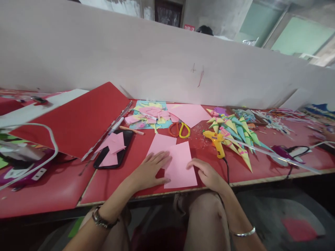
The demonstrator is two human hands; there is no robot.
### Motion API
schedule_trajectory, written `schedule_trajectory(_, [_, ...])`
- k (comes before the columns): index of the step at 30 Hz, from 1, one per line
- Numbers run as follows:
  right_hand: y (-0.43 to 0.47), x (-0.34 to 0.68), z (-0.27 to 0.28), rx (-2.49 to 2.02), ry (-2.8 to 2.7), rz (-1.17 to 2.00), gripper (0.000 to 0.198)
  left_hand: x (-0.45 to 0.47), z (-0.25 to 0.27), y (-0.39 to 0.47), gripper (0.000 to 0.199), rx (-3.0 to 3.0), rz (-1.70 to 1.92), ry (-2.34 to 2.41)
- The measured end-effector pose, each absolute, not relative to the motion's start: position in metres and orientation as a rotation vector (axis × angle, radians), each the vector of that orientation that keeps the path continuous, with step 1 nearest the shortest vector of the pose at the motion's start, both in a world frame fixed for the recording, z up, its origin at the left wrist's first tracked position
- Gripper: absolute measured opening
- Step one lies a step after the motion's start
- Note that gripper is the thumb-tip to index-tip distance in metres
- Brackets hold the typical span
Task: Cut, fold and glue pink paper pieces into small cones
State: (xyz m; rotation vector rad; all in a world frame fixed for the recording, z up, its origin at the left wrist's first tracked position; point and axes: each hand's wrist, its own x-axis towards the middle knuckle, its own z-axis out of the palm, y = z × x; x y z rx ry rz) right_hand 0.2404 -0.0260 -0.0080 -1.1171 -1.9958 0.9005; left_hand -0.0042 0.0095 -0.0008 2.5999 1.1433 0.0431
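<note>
Two sheets of pink paper lie partly overlapping on the red tabletop before me. My left hand [152, 170] rests flat with fingers stretched out, spanning the rear pink sheet [162, 140] and the left edge of the front pink sheet [180, 164]. At the front sheet's right edge, my right hand [206, 173] touches it with a bent fingertip; its thumb is apart and the other fingers are partly hidden. Just beyond the sheets are scissors [185, 130] with an orange and a yellow handle. A yellow glue gun [216, 142] with a long clear glue stick lies to the right.
Folded pink pieces [112, 147] lie on a black phone [126, 148] at left, beside a large red sheet [78, 118]. Paper scraps [153, 113] are heaped at the back. Several paper cones [237, 127] are piled behind the glue gun. A white partition [157, 66] borders the table.
</note>
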Motion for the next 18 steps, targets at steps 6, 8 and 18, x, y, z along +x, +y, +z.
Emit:
schedule_trajectory(6, [-0.031, 0.244, -0.002, -1.244, -2.223, 0.625, 0.017, -0.011, -0.006, 0.008, 0.076, 2.626, 0.065, 1.221])
schedule_trajectory(8, [-0.027, 0.243, 0.000, -1.244, -2.274, 0.551, 0.016, -0.010, -0.008, 0.007, 0.076, 2.631, 0.100, 1.270])
schedule_trajectory(18, [0.000, 0.222, -0.009, -1.331, -2.234, 0.580, 0.019, -0.008, -0.013, 0.004, 0.047, 2.680, 0.186, 1.225])
